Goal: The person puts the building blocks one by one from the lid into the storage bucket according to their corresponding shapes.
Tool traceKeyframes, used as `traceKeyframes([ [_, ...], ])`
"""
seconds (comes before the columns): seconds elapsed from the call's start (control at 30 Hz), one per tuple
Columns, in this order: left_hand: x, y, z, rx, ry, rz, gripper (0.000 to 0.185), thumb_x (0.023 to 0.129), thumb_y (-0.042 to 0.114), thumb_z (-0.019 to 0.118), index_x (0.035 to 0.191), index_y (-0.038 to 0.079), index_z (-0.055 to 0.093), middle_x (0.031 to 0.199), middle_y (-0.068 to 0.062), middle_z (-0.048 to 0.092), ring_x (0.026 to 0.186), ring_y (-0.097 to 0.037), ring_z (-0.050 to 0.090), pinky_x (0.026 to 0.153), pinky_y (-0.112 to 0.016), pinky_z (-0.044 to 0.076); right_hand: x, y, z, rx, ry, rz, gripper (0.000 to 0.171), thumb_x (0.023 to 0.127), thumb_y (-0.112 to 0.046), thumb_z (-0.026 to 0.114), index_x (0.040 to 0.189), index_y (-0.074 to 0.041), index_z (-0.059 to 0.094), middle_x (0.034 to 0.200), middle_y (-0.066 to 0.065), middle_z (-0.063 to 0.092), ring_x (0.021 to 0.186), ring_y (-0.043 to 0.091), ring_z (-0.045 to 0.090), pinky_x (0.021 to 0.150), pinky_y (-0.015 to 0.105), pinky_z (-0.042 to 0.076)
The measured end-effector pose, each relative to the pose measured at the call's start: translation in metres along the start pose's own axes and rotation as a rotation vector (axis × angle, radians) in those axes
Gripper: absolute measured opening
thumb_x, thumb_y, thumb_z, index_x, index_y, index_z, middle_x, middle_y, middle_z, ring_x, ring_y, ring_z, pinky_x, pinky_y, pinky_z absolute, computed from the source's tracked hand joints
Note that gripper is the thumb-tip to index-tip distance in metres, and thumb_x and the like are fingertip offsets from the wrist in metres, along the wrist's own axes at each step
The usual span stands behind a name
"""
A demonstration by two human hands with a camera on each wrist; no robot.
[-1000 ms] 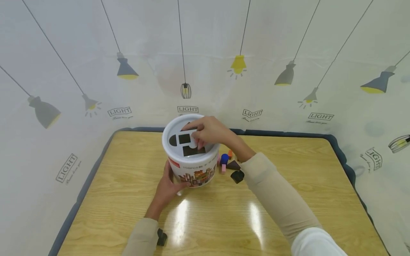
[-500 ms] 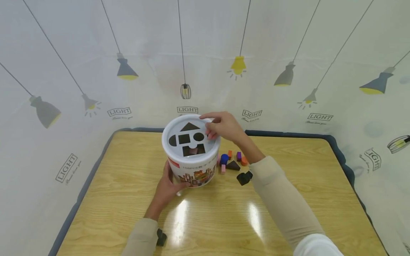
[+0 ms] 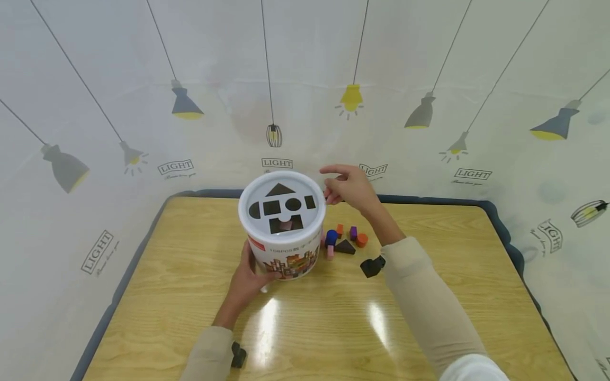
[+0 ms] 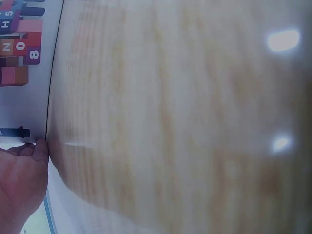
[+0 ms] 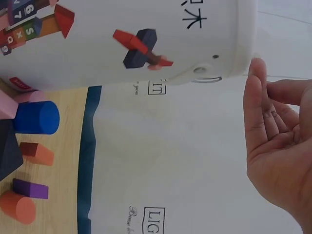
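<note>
A white round bucket (image 3: 286, 248) with a shape-slot lid (image 3: 282, 203) stands on the wooden table (image 3: 333, 328). My left hand (image 3: 249, 275) grips its lower front side. A pink block (image 3: 286, 225) shows inside the lid's front slot. My right hand (image 3: 340, 185) hovers just right of the lid's rim, fingers relaxed and empty. In the right wrist view the right hand (image 5: 265, 102) has one fingertip close to the rim of the bucket (image 5: 146, 39). The left wrist view shows only my left palm (image 4: 19, 180) beside the bucket's printed wall (image 4: 22, 58).
Small blocks lie right of the bucket: a blue cylinder (image 3: 331, 237), a dark triangle (image 3: 345, 247), a purple block (image 3: 353, 233), an orange cylinder (image 3: 362, 240) and a pink block (image 3: 330, 252). A printed curtain (image 3: 429, 79) closes off the table's far side.
My right hand has come off the lid's slots and moved right, past the rim. The pink block now shows in the front slot. My left hand has stayed on the bucket.
</note>
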State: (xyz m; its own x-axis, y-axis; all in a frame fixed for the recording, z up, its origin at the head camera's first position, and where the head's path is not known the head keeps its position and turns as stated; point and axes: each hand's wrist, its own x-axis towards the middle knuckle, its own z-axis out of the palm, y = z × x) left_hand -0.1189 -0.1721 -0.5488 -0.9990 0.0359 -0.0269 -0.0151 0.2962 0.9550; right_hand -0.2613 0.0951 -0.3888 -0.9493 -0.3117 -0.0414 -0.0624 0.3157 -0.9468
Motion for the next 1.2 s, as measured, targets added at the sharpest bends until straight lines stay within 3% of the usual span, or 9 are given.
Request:
traceKeyframes([
  [0.07, 0.001, -0.003, 0.0, -0.003, 0.001, -0.005, 0.12, 0.072, 0.019, 0.087, 0.157, 0.029, 0.003, 0.162, -0.006, 0.017, 0.149, -0.023, 0.017, 0.122, -0.039, 0.018, -0.001, 0.004, -0.002, 0.005, 0.005, 0.014, 0.031, 0.098, -0.013, 0.057, 0.128, -0.008, 0.062, 0.078, 0.017, 0.067, 0.065, 0.029, 0.068, 0.067, 0.038, 0.063],
  [0.3, 0.01, -0.041, 0.002, 0.011, 0.038, 0.013, 0.122, 0.066, 0.035, 0.09, 0.151, 0.049, 0.005, 0.161, 0.006, 0.019, 0.148, -0.017, 0.019, 0.122, -0.039, 0.019, -0.003, 0.02, -0.004, 0.021, 0.017, 0.069, 0.031, 0.097, -0.012, 0.057, 0.128, -0.007, 0.062, 0.079, 0.019, 0.068, 0.065, 0.031, 0.069, 0.068, 0.039, 0.063],
  [0.4, 0.009, -0.039, 0.002, -0.002, 0.035, 0.029, 0.12, 0.067, 0.03, 0.09, 0.152, 0.048, 0.006, 0.161, 0.006, 0.02, 0.148, -0.017, 0.019, 0.122, -0.039, 0.019, -0.004, 0.028, -0.005, 0.02, 0.016, 0.079, 0.032, 0.097, -0.013, 0.058, 0.128, -0.007, 0.062, 0.08, 0.021, 0.068, 0.063, 0.028, 0.069, 0.067, 0.04, 0.063],
  [0.53, 0.005, -0.025, 0.0, -0.031, 0.023, 0.046, 0.119, 0.07, 0.02, 0.088, 0.155, 0.039, 0.007, 0.161, 0.0, 0.021, 0.148, -0.021, 0.018, 0.123, -0.041, 0.018, -0.006, 0.041, -0.005, 0.012, 0.013, 0.112, 0.032, 0.097, -0.013, 0.057, 0.128, -0.007, 0.062, 0.084, 0.023, 0.067, 0.063, 0.027, 0.069, 0.068, 0.04, 0.063],
  [0.73, 0.0, -0.009, -0.001, -0.021, 0.006, 0.053, 0.117, 0.072, 0.014, 0.087, 0.157, 0.028, 0.007, 0.161, -0.008, 0.021, 0.148, -0.027, 0.018, 0.122, -0.044, 0.019, -0.011, 0.058, -0.003, 0.006, -0.002, 0.175, 0.032, 0.097, -0.013, 0.056, 0.128, -0.007, 0.061, 0.083, 0.018, 0.066, 0.068, 0.032, 0.069, 0.067, 0.037, 0.063],
  [0.97, 0.01, -0.038, 0.003, -0.011, 0.029, 0.039, 0.118, 0.069, 0.026, 0.089, 0.153, 0.043, 0.008, 0.16, 0.003, 0.023, 0.148, -0.018, 0.019, 0.123, -0.039, 0.019, -0.015, 0.077, 0.002, 0.004, 0.003, 0.257, 0.033, 0.096, -0.015, 0.057, 0.129, -0.009, 0.061, 0.081, 0.015, 0.068, 0.07, 0.031, 0.069, 0.08, 0.05, 0.061],
  [1.2, 0.012, -0.037, 0.004, -0.007, 0.029, 0.038, 0.121, 0.068, 0.025, 0.09, 0.154, 0.041, 0.006, 0.161, 0.002, 0.021, 0.148, -0.019, 0.018, 0.123, -0.039, 0.018, -0.022, 0.095, 0.0, -0.004, 0.043, 0.287, 0.035, 0.096, -0.014, 0.056, 0.13, -0.007, 0.059, 0.079, 0.014, 0.068, 0.065, 0.025, 0.067, 0.082, 0.054, 0.059],
])
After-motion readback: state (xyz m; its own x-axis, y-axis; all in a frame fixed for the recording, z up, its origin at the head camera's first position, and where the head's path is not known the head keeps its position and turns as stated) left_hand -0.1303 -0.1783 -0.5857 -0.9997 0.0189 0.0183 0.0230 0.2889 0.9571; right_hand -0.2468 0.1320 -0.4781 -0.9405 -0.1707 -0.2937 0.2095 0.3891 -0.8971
